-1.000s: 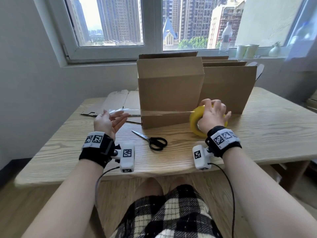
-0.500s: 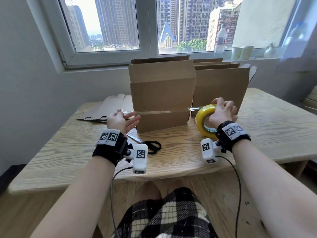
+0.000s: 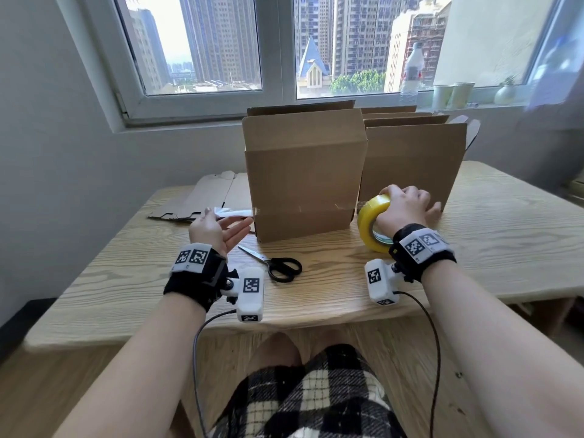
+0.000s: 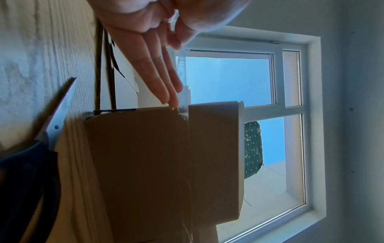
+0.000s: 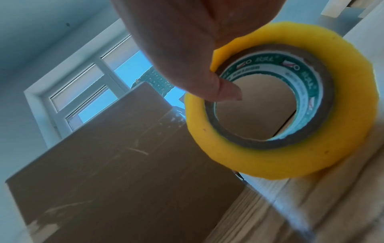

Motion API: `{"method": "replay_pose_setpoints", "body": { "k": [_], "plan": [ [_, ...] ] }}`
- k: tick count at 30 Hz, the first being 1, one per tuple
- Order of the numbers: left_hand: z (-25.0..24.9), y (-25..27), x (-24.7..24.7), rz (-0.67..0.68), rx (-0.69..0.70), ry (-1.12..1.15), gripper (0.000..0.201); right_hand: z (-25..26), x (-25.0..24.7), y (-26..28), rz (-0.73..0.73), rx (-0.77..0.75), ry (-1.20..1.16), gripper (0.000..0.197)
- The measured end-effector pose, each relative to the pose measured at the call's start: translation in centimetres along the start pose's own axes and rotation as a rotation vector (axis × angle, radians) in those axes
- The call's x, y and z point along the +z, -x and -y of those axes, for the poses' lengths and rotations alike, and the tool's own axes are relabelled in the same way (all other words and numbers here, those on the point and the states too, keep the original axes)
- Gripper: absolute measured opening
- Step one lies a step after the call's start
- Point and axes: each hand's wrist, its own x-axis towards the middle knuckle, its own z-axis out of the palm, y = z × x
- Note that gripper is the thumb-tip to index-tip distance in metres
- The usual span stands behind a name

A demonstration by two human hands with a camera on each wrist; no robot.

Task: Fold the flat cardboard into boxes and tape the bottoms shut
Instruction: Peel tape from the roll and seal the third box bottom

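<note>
A brown cardboard box lies on its side on the wooden table, taped seam facing me. A clear tape strip runs across that face. My left hand pinches the strip's free end just left of the box, with the other fingers straight. Past the box's right edge, my right hand grips the yellow tape roll, thumb in its core, close above the table.
Black-handled scissors lie in front of the box. A second upright box stands behind on the right. Flat cardboard lies at the back left. A bottle and cups stand on the windowsill.
My right hand has carried the roll from the box's front to past its right edge and lower. The tape now lies along the box's face. The left hand has stayed put.
</note>
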Motion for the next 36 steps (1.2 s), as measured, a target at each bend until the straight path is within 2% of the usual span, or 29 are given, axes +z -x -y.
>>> {"method": "replay_pose_setpoints", "body": {
  "k": [6,9,12,17,22,26,28,31,34,36],
  "plan": [
    [-0.6,-1.0,-2.3,-0.059,-0.028,0.011,0.026,1.0,-0.6,2.1,0.041,-0.045,-0.104,0.048],
    [-0.8,-1.7,-3.4,-0.073,-0.035,0.016,0.039,1.8,-0.4,3.3,0.023,-0.067,-0.109,0.054],
    [-0.9,-1.8,-4.3,-0.068,-0.035,0.029,0.040,2.3,-0.1,4.3,0.030,-0.102,-0.021,0.058],
    [-1.0,-2.3,-6.3,-0.082,-0.053,0.034,0.048,2.7,-0.1,6.3,0.027,-0.168,0.093,0.038],
    [-0.9,-1.9,-7.5,-0.053,0.012,0.004,0.034,2.1,1.0,8.6,0.011,-0.128,-0.008,0.041],
    [-0.8,-1.4,-8.8,-0.019,0.042,-0.022,0.026,1.0,3.7,10.2,0.141,-0.089,-0.051,0.029],
    [-0.7,-1.2,-9.2,0.005,0.058,-0.012,0.020,1.1,4.6,10.2,0.163,-0.095,-0.053,0.032],
    [-0.9,-1.2,-9.2,0.039,0.085,0.029,0.015,2.4,4.7,10.1,0.105,-0.076,-0.077,0.033],
    [-1.0,-1.5,-8.8,0.050,0.086,0.075,0.015,4.5,4.1,11.4,-0.105,-0.235,-0.154,0.026],
    [-1.1,-1.8,-8.6,0.042,0.082,0.094,0.016,6.3,4.0,12.7,-0.088,-0.369,-0.249,0.015]
  ]
}}
